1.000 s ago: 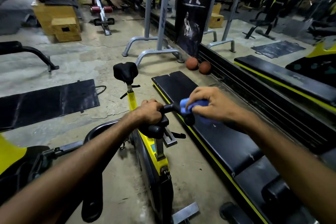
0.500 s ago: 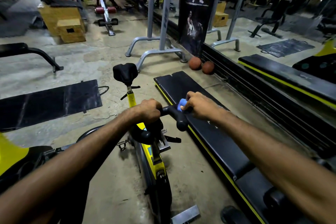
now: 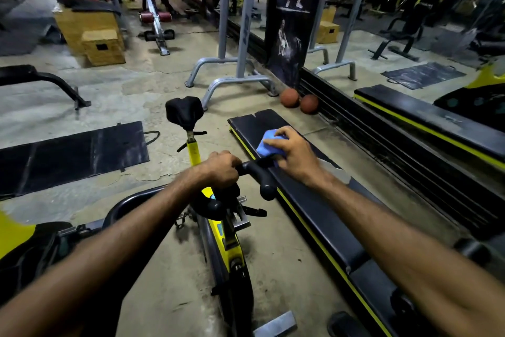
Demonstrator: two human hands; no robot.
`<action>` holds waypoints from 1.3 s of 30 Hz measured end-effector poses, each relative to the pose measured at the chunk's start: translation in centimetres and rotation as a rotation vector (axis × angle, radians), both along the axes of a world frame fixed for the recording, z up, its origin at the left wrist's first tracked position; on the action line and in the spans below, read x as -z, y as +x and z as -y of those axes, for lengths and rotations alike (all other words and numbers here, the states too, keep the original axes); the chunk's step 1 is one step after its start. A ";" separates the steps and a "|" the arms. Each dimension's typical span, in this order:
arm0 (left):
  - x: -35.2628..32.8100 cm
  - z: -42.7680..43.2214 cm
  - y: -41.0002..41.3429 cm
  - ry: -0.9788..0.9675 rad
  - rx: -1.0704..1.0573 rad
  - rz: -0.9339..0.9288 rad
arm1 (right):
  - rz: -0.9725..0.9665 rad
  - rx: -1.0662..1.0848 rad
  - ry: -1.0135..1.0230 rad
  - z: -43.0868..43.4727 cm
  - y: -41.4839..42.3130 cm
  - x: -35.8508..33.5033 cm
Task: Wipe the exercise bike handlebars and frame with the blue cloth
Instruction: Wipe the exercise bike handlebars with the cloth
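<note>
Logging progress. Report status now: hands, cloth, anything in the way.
Left hand grips handlebar. Right hand holds blue cloth against the bar's right side. No obstruction seen.

One exercise bike is standing in view, carrying one saddle and one handlebar. Two grips are showing: the left grip and the right grip. One blue cloth is showing. Two balls are lying side by side; two wooden boxes are standing beyond.

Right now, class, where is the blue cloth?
Head view, right of centre: the right hand grips the blue cloth against the right end of the handlebar, with the black bench just behind.
</note>
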State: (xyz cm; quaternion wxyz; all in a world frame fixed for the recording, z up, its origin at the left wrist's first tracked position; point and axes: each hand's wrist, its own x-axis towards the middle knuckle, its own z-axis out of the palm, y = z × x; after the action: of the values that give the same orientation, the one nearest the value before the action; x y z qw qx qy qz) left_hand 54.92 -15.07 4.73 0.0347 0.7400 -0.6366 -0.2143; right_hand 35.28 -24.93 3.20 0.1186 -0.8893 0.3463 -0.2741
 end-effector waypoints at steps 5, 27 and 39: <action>-0.1 0.0 -0.4 0.037 0.003 0.030 | -0.375 -0.094 0.213 -0.5 1.0 1.0; -1.0 1.7 -2.1 -0.010 -0.029 -0.104 | -0.808 0.242 0.083 4.5 -3.3 -3.5; -0.9 3.0 -3.6 -0.021 0.024 -0.026 | -0.717 -0.044 -0.117 3.6 -0.3 -0.3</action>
State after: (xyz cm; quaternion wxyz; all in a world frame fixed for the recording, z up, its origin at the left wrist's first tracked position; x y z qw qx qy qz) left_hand 51.32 -18.09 5.64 0.0483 0.7290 -0.6472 -0.2175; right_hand 35.00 -28.51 3.47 -0.0556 -0.9415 0.3302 0.0383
